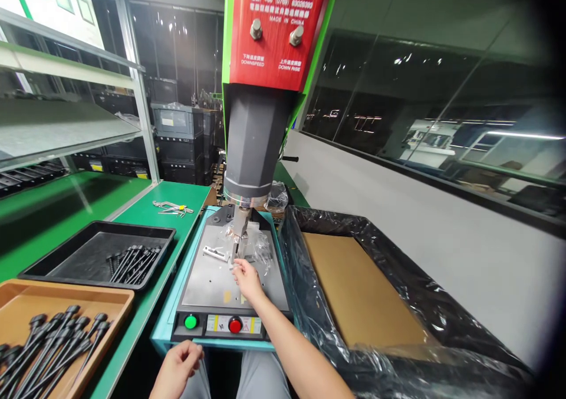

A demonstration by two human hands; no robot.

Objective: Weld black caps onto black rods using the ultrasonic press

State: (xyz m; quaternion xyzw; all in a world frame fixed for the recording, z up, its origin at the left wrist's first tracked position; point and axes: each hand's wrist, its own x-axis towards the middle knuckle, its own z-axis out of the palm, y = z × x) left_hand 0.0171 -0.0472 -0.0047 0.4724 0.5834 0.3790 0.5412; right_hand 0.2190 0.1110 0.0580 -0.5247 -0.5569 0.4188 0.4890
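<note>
My right hand [246,277] reaches onto the grey metal plate [207,284] of a press machine, fingers pinched at a small part right under the machine's narrow horn tip [240,228]. What the fingers hold is too small to make out. My left hand [177,368] rests curled near my lap, just below the machine's front edge, under the green button [190,322]. A red button [235,325] sits beside the green one. The grey machine head [254,145] with a red label hangs above the plate.
A black tray [66,257] holding several black rod-shaped parts lies on the green bench at left. In front of it is a brown tray [26,299] with more of them. A cardboard box lined with black plastic [354,293] stands at right. Small metal tools [172,208] lie further back.
</note>
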